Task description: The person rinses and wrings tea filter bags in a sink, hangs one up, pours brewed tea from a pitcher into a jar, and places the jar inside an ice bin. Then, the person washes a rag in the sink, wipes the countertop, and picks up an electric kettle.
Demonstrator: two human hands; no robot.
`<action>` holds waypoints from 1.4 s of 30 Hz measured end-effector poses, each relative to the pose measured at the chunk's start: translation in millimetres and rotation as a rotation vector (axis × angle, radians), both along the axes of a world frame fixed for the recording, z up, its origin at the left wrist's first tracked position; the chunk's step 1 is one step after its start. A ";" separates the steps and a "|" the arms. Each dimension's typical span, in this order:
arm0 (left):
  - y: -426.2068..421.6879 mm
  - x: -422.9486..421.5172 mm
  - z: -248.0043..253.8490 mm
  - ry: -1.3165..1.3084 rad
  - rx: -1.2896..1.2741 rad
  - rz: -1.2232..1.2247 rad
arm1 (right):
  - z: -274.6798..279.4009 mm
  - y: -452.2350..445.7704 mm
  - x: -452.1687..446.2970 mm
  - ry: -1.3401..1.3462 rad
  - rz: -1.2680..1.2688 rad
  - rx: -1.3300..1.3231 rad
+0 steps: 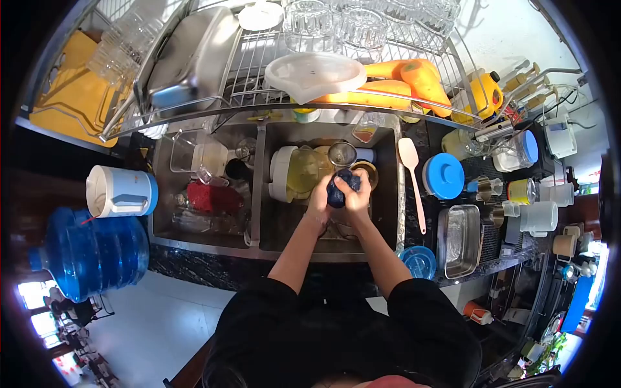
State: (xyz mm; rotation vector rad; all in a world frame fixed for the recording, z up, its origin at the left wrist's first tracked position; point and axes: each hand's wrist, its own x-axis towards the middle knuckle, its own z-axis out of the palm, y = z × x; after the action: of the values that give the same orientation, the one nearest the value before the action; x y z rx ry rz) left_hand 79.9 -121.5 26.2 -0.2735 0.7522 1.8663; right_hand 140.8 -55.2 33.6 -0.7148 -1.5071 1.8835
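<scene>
Over the right basin [381, 213] of the sink, my left hand [319, 199] and my right hand [356, 194] are closed around a dark blue scrunched cloth [336, 194], pressing it from both sides. Whether it is a cloth or a soft scrubber is hard to tell. Just beyond the hands stands a round metal cup [342, 154]. Left of that, a yellowish clear container [304, 171] lies against a white container [281, 173]. A brownish round bowl [367, 173] is partly hidden behind my right hand.
The left basin holds a red mesh cloth [213, 198] and clear containers [210, 158]. Above the sink, a wire rack [249, 64] carries glasses and orange bottles. A pink spatula [414, 184], blue lid [444, 176] and metal tray [460, 239] lie right; a white jug [119, 192] stands left.
</scene>
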 end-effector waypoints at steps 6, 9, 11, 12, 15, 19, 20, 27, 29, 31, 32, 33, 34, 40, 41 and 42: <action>-29.8 3.8 9.9 -0.171 0.170 -0.056 | 15.3 -14.4 -4.8 0.015 0.162 0.778; -30.5 2.7 -32.4 -0.213 0.285 -0.045 | 18.4 -28.9 0.4 -0.021 0.224 0.789; -20.2 -0.9 -83.0 -0.091 0.327 0.016 | 26.1 -37.4 2.1 -0.126 0.127 0.471; -16.3 -0.9 -93.0 -0.030 0.347 0.046 | 27.0 -40.8 2.4 -0.178 0.078 0.310; -3.2 13.5 -20.4 0.379 0.079 0.360 | 18.5 -36.3 -10.9 -0.038 -0.106 0.068; -2.4 11.8 46.2 0.993 -0.188 0.577 | -0.9 -18.2 -15.4 0.095 -0.197 -0.517; -7.4 10.0 50.2 1.180 -0.177 0.497 | -17.7 -9.3 -8.4 0.105 -0.080 -0.643; -11.2 10.0 91.1 1.425 -0.014 0.278 | 49.2 32.6 -12.3 0.166 0.822 -1.013; -8.8 6.4 92.0 1.554 0.059 0.237 | 75.7 40.1 -12.4 0.002 0.932 -0.280; -7.1 4.2 91.5 1.801 0.209 0.141 | 68.4 50.7 -28.4 -0.132 0.994 -0.419; -6.8 2.7 91.1 1.925 0.285 0.092 | 65.9 52.3 -33.1 -0.196 1.028 -0.489; -7.6 2.8 89.1 1.924 0.283 0.087 | 63.9 53.8 -37.8 -0.262 1.059 -0.557; -7.3 4.2 85.2 2.044 0.318 0.046 | 70.3 51.3 -39.8 -0.318 1.141 -0.452; -0.5 15.9 49.9 2.544 0.370 -0.111 | 75.1 38.5 -42.0 -0.540 1.333 0.168; 0.9 18.6 41.4 2.617 0.339 -0.125 | 67.4 36.6 -40.2 -0.566 1.308 0.308; 2.0 21.4 32.6 2.688 0.308 -0.142 | 59.4 34.5 -38.7 -0.590 1.277 0.447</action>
State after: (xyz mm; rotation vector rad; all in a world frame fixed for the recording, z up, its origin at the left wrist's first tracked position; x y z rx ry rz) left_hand 101.3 -119.4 58.8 2.7871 1.7197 0.9895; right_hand 102.1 -20.7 93.0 0.0107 -3.1319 2.0081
